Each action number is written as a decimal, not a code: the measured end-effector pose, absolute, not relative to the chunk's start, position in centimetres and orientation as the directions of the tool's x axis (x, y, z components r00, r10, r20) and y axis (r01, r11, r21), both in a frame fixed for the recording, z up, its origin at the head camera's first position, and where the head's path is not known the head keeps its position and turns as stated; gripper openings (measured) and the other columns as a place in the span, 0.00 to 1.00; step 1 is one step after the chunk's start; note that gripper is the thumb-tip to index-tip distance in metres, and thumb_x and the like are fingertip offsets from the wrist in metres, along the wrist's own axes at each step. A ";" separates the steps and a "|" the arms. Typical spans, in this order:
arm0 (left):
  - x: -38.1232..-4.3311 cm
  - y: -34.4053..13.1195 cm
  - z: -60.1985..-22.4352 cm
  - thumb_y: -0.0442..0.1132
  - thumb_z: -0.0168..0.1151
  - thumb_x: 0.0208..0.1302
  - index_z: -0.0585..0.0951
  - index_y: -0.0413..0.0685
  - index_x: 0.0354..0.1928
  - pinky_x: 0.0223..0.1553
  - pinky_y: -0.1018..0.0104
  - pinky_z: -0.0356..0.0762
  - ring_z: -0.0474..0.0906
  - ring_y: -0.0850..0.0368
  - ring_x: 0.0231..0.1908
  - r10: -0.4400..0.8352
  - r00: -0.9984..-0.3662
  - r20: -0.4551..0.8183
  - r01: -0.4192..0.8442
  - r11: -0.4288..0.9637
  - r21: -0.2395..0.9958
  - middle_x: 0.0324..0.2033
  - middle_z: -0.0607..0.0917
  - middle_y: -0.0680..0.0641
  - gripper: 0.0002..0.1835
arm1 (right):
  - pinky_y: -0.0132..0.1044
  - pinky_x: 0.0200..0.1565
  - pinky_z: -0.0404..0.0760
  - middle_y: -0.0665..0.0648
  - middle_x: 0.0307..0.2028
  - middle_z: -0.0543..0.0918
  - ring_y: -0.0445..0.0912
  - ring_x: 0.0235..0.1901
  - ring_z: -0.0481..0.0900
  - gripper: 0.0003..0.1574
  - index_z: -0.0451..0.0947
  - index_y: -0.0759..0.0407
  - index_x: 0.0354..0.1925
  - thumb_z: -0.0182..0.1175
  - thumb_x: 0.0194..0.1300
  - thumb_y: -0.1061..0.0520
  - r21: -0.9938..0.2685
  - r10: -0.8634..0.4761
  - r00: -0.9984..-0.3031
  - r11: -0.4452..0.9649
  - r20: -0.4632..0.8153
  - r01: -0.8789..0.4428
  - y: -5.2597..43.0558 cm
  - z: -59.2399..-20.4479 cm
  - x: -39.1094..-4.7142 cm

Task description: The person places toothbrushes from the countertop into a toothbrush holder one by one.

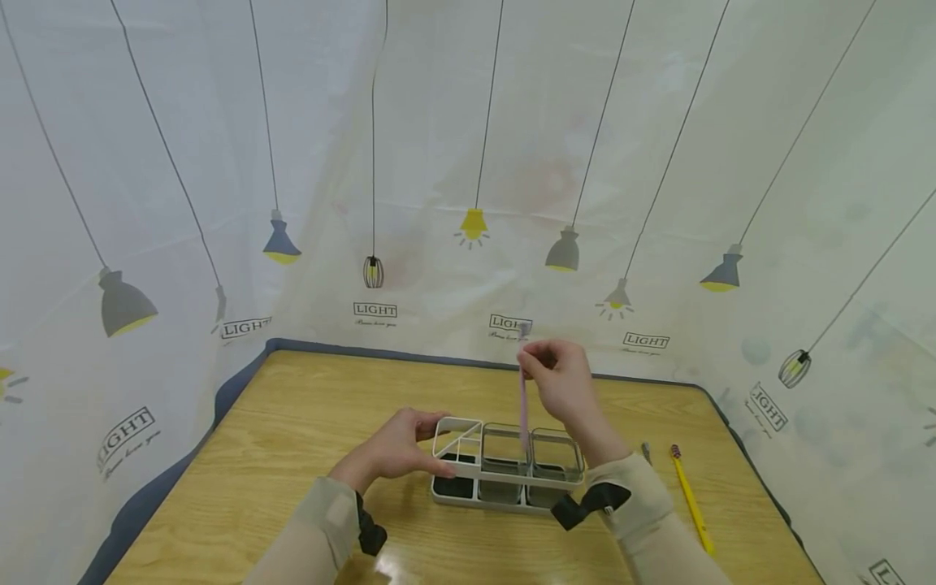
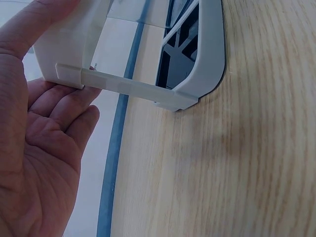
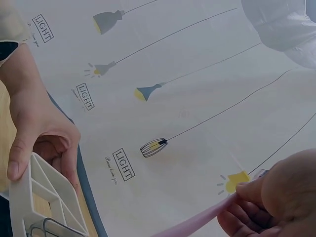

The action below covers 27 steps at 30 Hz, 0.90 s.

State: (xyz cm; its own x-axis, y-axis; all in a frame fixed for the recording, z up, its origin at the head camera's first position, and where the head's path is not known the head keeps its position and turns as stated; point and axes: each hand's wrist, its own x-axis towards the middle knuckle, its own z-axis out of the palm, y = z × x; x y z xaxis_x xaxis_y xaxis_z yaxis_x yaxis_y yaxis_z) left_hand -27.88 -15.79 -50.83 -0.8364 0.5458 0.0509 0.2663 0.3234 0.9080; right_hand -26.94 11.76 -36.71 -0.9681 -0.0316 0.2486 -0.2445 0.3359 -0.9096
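A white toothbrush holder (image 1: pixel 512 477) with a raised, divided top frame and a dark base stands on the wooden table. My left hand (image 1: pixel 395 447) grips its left end, thumb at the front and fingers behind; in the left wrist view the holder's pale end (image 2: pixel 131 88) shows beside the palm. Above the holder, my right hand (image 1: pixel 561 378) pinches a pink-purple toothbrush (image 1: pixel 523 398) just below its head. The brush is upright, its lower end overlapping the middle section in the head view. In the right wrist view its handle (image 3: pixel 202 217) slants down from the fingertips.
A yellow toothbrush (image 1: pixel 691 500) lies on the table (image 1: pixel 314 390) to the right. Beside it shows the grey tip of another item (image 1: pixel 647 449), mostly hidden by my right forearm. A lamp-printed curtain (image 1: pixel 439 162) surrounds the table's far and side edges.
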 end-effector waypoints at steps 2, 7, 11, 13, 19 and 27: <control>-27.9 -15.8 -50.9 0.48 0.87 0.53 0.77 0.48 0.74 0.71 0.43 0.69 0.75 0.49 0.70 0.546 -0.836 0.049 0.262 0.320 0.910 0.67 0.81 0.47 0.46 | 0.35 0.41 0.85 0.63 0.39 0.86 0.53 0.39 0.85 0.07 0.85 0.69 0.46 0.63 0.77 0.64 -0.911 -0.032 -0.967 0.330 0.253 -0.249 11.5 -36.8 -26.9; -27.8 -15.8 -50.9 0.48 0.87 0.52 0.76 0.48 0.74 0.71 0.44 0.69 0.74 0.50 0.70 0.544 -0.838 0.041 0.251 0.318 0.914 0.68 0.80 0.47 0.46 | 0.34 0.39 0.83 0.64 0.39 0.86 0.53 0.38 0.84 0.07 0.86 0.69 0.45 0.64 0.76 0.64 -0.910 -0.031 -0.962 0.317 0.273 -0.268 10.8 -37.0 -26.7; -27.8 -15.9 -50.8 0.47 0.87 0.52 0.77 0.49 0.73 0.71 0.46 0.69 0.75 0.50 0.69 0.553 -0.832 0.049 0.260 0.309 0.915 0.67 0.81 0.47 0.45 | 0.33 0.39 0.84 0.65 0.39 0.86 0.54 0.39 0.84 0.07 0.86 0.69 0.45 0.64 0.76 0.65 -0.914 -0.031 -0.959 0.296 0.280 -0.277 10.3 -37.1 -26.7; -27.8 -15.9 -50.8 0.47 0.87 0.52 0.78 0.50 0.73 0.71 0.48 0.70 0.75 0.50 0.69 0.556 -0.829 0.054 0.265 0.306 0.914 0.66 0.82 0.47 0.45 | 0.33 0.39 0.84 0.65 0.40 0.86 0.54 0.39 0.84 0.07 0.85 0.70 0.45 0.64 0.76 0.65 -0.918 -0.032 -0.960 0.286 0.279 -0.276 10.0 -37.1 -26.6; -28.0 -15.8 -50.8 0.48 0.87 0.53 0.78 0.50 0.73 0.71 0.50 0.70 0.76 0.53 0.68 0.550 -0.833 0.055 0.270 0.319 0.909 0.66 0.82 0.50 0.45 | 0.35 0.39 0.84 0.62 0.38 0.86 0.54 0.39 0.85 0.05 0.85 0.68 0.43 0.64 0.76 0.66 -0.918 -0.049 -0.953 0.258 0.298 -0.300 9.1 -37.1 -26.3; -28.1 -15.8 -50.8 0.48 0.86 0.54 0.79 0.51 0.72 0.71 0.49 0.70 0.76 0.55 0.68 0.562 -0.825 0.061 0.288 0.325 0.901 0.66 0.83 0.48 0.43 | 0.34 0.38 0.83 0.65 0.38 0.86 0.54 0.37 0.85 0.06 0.84 0.70 0.43 0.63 0.76 0.66 -0.908 -0.052 -0.939 0.243 0.340 -0.342 7.9 -37.6 -26.1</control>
